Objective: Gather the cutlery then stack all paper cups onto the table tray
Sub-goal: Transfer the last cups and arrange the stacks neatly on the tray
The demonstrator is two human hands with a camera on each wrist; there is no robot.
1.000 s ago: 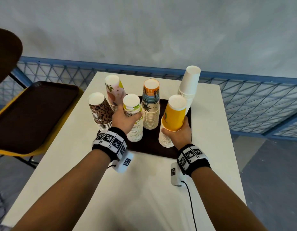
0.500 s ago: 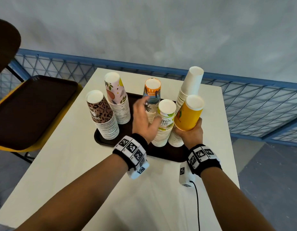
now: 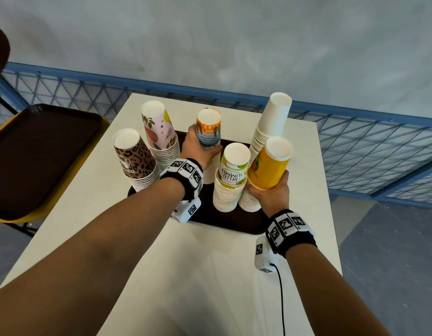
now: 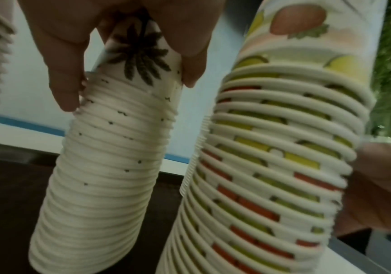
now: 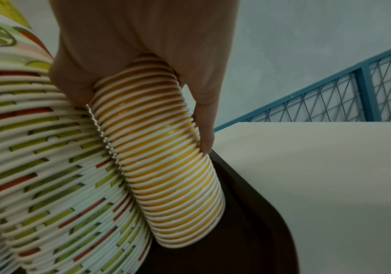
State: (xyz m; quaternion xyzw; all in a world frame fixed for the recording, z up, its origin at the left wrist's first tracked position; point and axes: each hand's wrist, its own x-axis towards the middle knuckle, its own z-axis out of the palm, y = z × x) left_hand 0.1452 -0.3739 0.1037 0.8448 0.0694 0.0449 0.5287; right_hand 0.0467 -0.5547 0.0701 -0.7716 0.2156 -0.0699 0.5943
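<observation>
A dark brown tray (image 3: 229,221) on the white table (image 3: 186,275) carries several stacks of upturned paper cups. My left hand (image 3: 198,151) grips the orange and blue palm-print stack (image 3: 207,134) near the tray's back; the left wrist view shows its fingers (image 4: 63,74) curled round this stack (image 4: 110,148). My right hand (image 3: 273,192) grips the yellow stack (image 3: 268,166) at the front right, its fingers (image 5: 204,111) wrapped round the rims (image 5: 166,157). The "Hello Summer" stack (image 3: 232,175) stands between the two hands. No cutlery is in view.
A leopard-print stack (image 3: 133,158), a pink floral stack (image 3: 159,129) and a tall white stack (image 3: 270,124) also stand on the tray. A second brown tray (image 3: 35,154) lies on a yellow seat at the left. A blue mesh railing (image 3: 355,146) runs behind the table.
My left hand slid the "Hello Summer" stack right beside the yellow one, let go, then reached back and gripped the orange palm-print stack. The right hand kept hold of the yellow stack.
</observation>
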